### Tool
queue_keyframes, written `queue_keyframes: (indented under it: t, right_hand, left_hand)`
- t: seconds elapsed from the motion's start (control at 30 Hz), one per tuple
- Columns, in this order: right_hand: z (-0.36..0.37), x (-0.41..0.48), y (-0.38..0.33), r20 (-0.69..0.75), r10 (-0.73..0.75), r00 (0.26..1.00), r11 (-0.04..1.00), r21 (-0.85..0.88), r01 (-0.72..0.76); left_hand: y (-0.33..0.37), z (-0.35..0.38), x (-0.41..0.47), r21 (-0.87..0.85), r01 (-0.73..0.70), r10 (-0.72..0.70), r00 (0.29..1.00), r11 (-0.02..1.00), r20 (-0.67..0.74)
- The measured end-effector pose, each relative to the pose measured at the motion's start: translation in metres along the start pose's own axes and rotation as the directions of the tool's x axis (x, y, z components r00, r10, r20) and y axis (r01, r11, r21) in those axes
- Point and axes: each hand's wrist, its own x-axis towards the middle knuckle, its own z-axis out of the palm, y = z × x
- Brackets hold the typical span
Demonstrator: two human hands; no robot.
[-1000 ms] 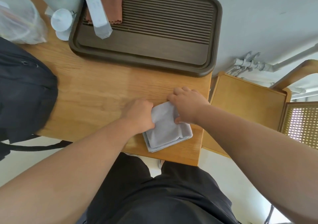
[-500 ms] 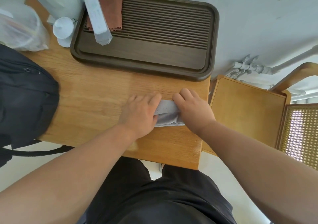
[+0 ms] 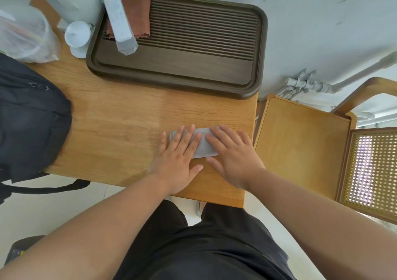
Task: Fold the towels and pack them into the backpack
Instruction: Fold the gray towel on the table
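Counter [image 3: 120,116]: bare wood runs from the backpack [image 3: 32,118], which fills the left edge, across to the left hand [image 3: 178,153]. A second bare band lies between the hands and the tray [image 3: 261,64].
Far side: the tray spans most of the width, with a grey-white bar [image 3: 119,21] tilted over its left end.
Far left corner: plastic bag [image 3: 25,41] and white cup [image 3: 77,34], close together.
Right: the right hand [image 3: 234,153] lies near the counter's edge, and a chair seat [image 3: 300,142] stands just beside that edge.
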Motion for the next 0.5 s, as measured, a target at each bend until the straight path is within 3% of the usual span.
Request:
queue_keyframes:
  t: [0.1, 0.17, 0.27, 0.33, 0.43, 0.5]
  right_hand:
    - [-0.013, 0.027, -0.003, -0.088, 0.076, 0.993, 0.995, 0.066, -0.070]
    - [-0.013, 0.037, -0.002, -0.005, 0.078, 0.997, 0.995, 0.059, -0.077]
    - [-0.015, 0.035, 0.001, 0.102, 0.054, 0.993, 0.998, -0.016, -0.053]
    - [-0.019, 0.032, 0.000, 0.117, 0.051, 0.992, 0.998, -0.049, -0.046]
    - [-0.027, 0.027, -0.008, 0.197, 0.083, 0.977, 0.991, 0.085, -0.102]
    - [-0.034, 0.024, -0.013, 0.217, 0.090, 0.972, 0.968, 0.212, -0.136]
  left_hand:
    - [-0.002, -0.005, 0.002, -0.027, -0.021, 0.022, 0.999, 0.999, 0.032]
    - [-0.003, -0.012, 0.000, -0.128, -0.025, 0.029, 0.999, 0.992, 0.030]
    - [-0.006, -0.024, 0.001, -0.317, 0.073, -0.093, 0.994, 0.946, -0.050]
    - [-0.007, -0.029, 0.002, -0.296, 0.142, -0.158, 0.987, 0.944, -0.031]
    - [-0.003, -0.034, 0.000, -0.306, 0.162, -0.178, 0.984, 0.938, -0.023]
    - [-0.004, -0.040, -0.006, -0.434, 0.205, -0.228, 0.974, 0.877, 0.000]
